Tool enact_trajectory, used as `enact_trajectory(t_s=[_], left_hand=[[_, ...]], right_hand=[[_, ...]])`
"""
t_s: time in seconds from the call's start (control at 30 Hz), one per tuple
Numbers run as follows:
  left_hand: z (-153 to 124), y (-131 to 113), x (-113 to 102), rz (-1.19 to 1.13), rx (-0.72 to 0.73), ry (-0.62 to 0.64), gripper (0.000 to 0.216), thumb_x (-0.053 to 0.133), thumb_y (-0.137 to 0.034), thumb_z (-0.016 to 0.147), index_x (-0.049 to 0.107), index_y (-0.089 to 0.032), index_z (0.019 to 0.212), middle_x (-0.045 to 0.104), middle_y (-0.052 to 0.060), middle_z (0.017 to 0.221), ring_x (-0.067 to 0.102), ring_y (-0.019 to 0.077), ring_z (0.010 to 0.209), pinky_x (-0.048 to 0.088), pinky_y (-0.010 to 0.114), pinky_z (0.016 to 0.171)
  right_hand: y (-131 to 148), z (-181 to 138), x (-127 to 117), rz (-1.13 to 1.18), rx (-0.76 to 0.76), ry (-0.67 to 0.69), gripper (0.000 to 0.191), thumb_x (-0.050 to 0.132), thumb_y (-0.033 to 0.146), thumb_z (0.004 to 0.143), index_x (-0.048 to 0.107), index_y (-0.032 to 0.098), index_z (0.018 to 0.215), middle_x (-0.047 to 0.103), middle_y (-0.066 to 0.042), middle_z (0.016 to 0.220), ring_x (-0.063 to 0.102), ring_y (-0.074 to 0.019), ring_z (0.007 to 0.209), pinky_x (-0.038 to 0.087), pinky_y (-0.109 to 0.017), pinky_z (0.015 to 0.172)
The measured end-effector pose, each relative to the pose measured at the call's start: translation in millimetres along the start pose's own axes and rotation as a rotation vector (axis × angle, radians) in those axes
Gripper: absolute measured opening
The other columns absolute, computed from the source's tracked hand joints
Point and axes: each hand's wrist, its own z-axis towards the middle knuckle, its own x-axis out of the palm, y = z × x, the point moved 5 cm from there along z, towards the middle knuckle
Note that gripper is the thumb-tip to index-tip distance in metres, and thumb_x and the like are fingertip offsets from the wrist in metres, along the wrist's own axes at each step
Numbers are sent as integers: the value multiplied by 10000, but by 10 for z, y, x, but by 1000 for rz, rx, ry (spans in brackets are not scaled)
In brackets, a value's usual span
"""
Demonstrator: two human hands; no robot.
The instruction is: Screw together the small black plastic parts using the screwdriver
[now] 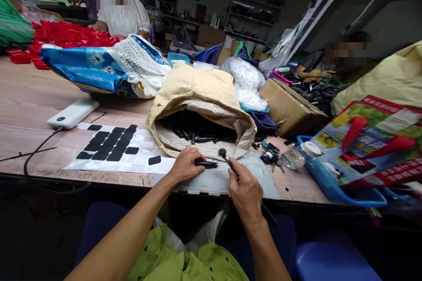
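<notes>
My left hand [185,164] is closed on a short black plastic stick [207,164] that lies across a grey plastic mat [257,182] at the table's front edge. My right hand [244,188] grips a thin dark tool with a round head [223,153], its tip pointing up and left toward the stick. Just behind both hands an open tan sack [201,100] lies on its side with several more black sticks [194,133] in its mouth.
A white sheet with black pads [110,142] and a white power bank [73,113] lie left. A blue-white bag [105,67], red parts [70,34], a cardboard box [290,107], keys [270,155] and a blue basket [343,186] crowd the table. People sit across.
</notes>
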Motion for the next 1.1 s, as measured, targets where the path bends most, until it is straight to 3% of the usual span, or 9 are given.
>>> enact_trajectory(t_s=[0.17,0.37,0.5,0.73,0.93,1.1], left_hand=[[-1,19,-4,-12,15,-3,176,745,-182,753,737,-216,925,655,27,833,539,230,911,434,355,830],[9,64,12,-6,20,27,115,689,-268,843,740,-224,937,676,35,884,543,237,950,427,370,862],[14,63,11,0,40,46,153,611,-301,918,739,-226,954,696,38,939,546,234,982,417,375,901],[2,15,8,53,81,62,263,487,-340,1010,718,-222,971,685,38,959,540,221,964,386,373,918],[11,-2,35,131,116,122,419,372,-365,1063,658,-198,807,640,34,851,504,202,865,365,364,869],[0,-31,23,122,139,106,407,387,-374,1063,648,-196,806,636,29,834,502,198,864,361,357,858]], right_hand=[[-308,133,82,-183,47,-16,418,515,117,898,715,258,1237,684,-62,974,562,-195,780,384,-315,684],[-456,108,236,-225,28,-52,416,513,77,872,728,221,1199,647,-101,940,494,-244,864,364,-356,738],[-354,100,231,-157,28,-42,398,561,135,852,708,235,1208,645,-97,1041,510,-265,962,378,-375,802],[155,110,344,139,-224,167,575,702,257,820,590,256,1383,630,-74,1236,503,-278,1165,380,-407,996],[203,150,571,146,-242,218,215,686,349,923,699,246,1112,712,-35,1015,545,-235,984,347,-373,892],[168,154,633,123,-278,206,164,647,340,957,682,220,1063,694,-38,969,527,-227,955,337,-352,852]])
